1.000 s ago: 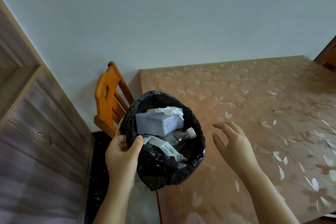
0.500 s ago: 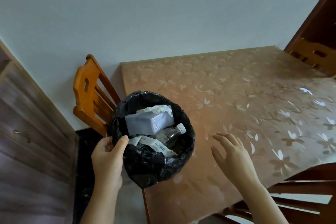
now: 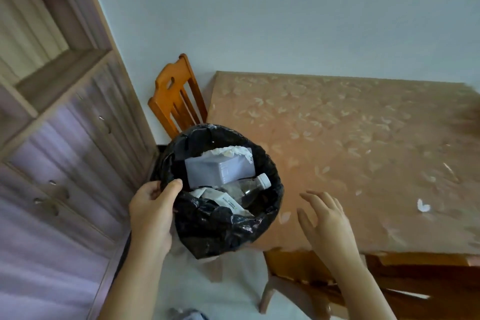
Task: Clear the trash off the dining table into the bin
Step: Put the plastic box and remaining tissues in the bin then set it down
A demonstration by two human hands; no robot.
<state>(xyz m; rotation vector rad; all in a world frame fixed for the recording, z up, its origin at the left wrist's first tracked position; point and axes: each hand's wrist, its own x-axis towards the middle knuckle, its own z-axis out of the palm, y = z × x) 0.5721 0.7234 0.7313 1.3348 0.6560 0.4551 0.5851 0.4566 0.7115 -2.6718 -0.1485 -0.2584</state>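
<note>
My left hand [image 3: 152, 212] grips the left rim of a bin lined with a black bag [image 3: 215, 231], held up at the dining table's near left corner. Inside the bin lie a white box [image 3: 218, 170], a crumpled tissue [image 3: 228, 151], a clear plastic bottle with a white cap [image 3: 249, 188] and a white wrapper [image 3: 223, 199]. My right hand [image 3: 326, 221] hovers open over the table's front edge, just right of the bin, holding nothing. The table [image 3: 350, 143] has a tan cloth with a leaf pattern.
An orange wooden chair [image 3: 174, 97] stands against the wall behind the bin. A wooden cabinet with shelves and drawers [image 3: 59, 138] fills the left side. Another chair [image 3: 298, 286] is tucked under the table's front edge.
The view has swung and pulled back, showing more cabinet and the table's front edge. My left hand keeps its grip on the bin; my right hand stays open beside it.
</note>
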